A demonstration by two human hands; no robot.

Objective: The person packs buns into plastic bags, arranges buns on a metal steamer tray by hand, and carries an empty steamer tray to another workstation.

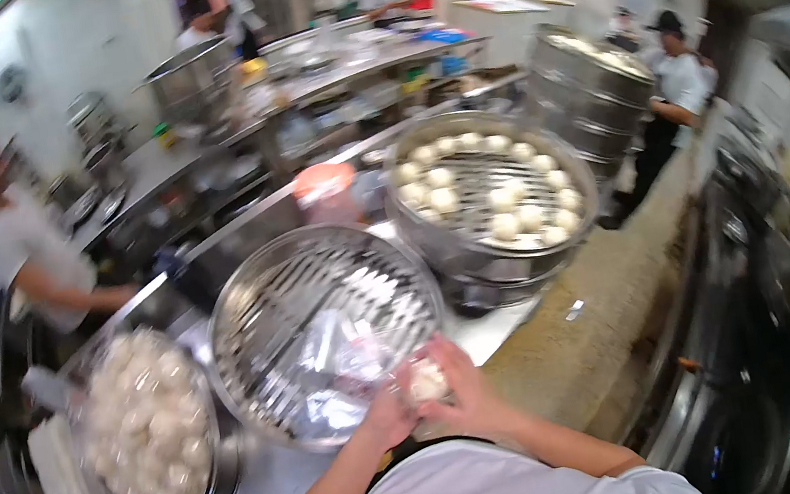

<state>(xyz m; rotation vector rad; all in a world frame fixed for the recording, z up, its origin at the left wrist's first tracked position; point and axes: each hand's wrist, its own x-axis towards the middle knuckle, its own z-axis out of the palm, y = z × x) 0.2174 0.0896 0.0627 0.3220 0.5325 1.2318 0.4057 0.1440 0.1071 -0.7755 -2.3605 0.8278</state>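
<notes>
Close to my body, my left hand [391, 415] and my right hand [462, 386] are cupped around a small pale dough ball [427, 381]. Just beyond them lies a wide round steamer tray [230, 366] with a slotted metal base and a crumpled clear plastic bag [339, 351] on it. To the right, a deeper steamer [583, 182] holds several round white buns [504, 226] set mostly around its edge. At the left, a bowl [214, 485] is heaped with pale dough balls [147, 423] under clear plastic.
A person in a white shirt [37, 247] stands at the left. Another person [680, 85] is at the right, beside tall stacked steamers [586, 94]. An orange-topped container [327, 191] sits behind the trays. Dark metal equipment [731, 341] lines the right side.
</notes>
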